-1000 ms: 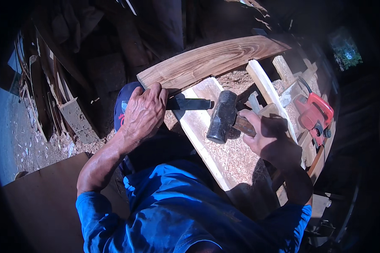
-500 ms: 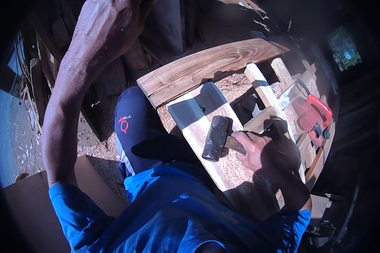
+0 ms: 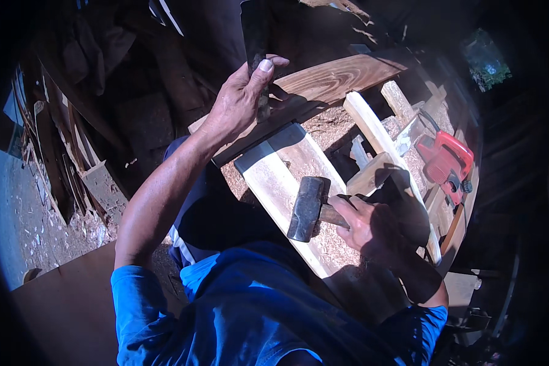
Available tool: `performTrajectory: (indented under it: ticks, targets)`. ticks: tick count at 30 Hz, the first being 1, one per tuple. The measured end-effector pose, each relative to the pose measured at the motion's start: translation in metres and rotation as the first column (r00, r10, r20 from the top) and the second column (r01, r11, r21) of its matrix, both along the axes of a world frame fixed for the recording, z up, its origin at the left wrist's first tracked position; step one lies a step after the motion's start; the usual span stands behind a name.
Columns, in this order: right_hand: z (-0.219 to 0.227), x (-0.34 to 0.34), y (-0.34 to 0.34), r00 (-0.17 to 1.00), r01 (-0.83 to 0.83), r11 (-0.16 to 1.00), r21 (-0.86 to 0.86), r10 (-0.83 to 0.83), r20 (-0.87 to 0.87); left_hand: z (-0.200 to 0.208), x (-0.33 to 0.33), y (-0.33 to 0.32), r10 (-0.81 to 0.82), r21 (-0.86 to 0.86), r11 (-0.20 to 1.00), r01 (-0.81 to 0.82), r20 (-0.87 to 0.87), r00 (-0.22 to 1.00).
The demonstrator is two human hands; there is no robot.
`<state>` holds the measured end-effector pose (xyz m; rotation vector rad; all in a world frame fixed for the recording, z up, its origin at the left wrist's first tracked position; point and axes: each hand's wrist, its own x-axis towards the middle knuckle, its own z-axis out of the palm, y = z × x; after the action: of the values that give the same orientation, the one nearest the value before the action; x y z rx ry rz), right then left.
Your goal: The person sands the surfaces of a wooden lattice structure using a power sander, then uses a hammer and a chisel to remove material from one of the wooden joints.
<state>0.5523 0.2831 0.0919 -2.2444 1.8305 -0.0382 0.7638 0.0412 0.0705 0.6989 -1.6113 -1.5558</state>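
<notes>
My left hand [image 3: 236, 100] is closed round a long, dark, flat tool [image 3: 255, 33], held upright near the left end of a curved brown plank [image 3: 329, 82]. Its upper end runs into shadow, so I cannot tell its exact kind. My right hand [image 3: 358, 224] grips the short wooden handle of a club hammer [image 3: 308, 209]. The heavy dark hammer head lies over a pale board [image 3: 271, 168] strewn with shavings. That board leads up to the brown plank at the far side.
Beyond my right hand, a pale wooden batten [image 3: 372, 122] crosses the bench top, with a wood block [image 3: 370, 174] beside it. A red power planer [image 3: 448, 158] sits at the right. Scrap strips [image 3: 61, 152] lean at the left above a wooden sheet [image 3: 73, 293].
My left hand has come from the far left edge toward the middle, bringing the dark tool over the plank. My right hand stays on the hammer, nearly still.
</notes>
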Motion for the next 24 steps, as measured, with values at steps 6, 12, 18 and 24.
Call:
performTrajectory:
  ticks: [6,12,18,24]
  targets:
    - [-0.001,-0.005,0.002,0.999,0.047,0.998,0.036,-0.047,-0.003,-0.022,0.001,0.015,0.071,0.143,0.988,-0.056,-0.100,0.993]
    - [-0.003,-0.005,-0.003,0.998,0.058,0.993,0.103,-0.060,0.015,-0.032,0.024,0.018,0.173,-0.404,0.910,-0.093,0.166,0.971]
    - [-0.010,-0.010,0.000,0.998,0.050,0.995,0.086,-0.052,0.024,-0.021,0.033,0.029,0.250,-0.390,0.918,-0.072,0.426,0.870]
    - [0.005,-0.005,-0.007,0.999,0.020,0.996,0.092,-0.023,0.034,-0.025,0.036,0.038,0.298,-0.616,0.784,-0.073,0.272,0.915]
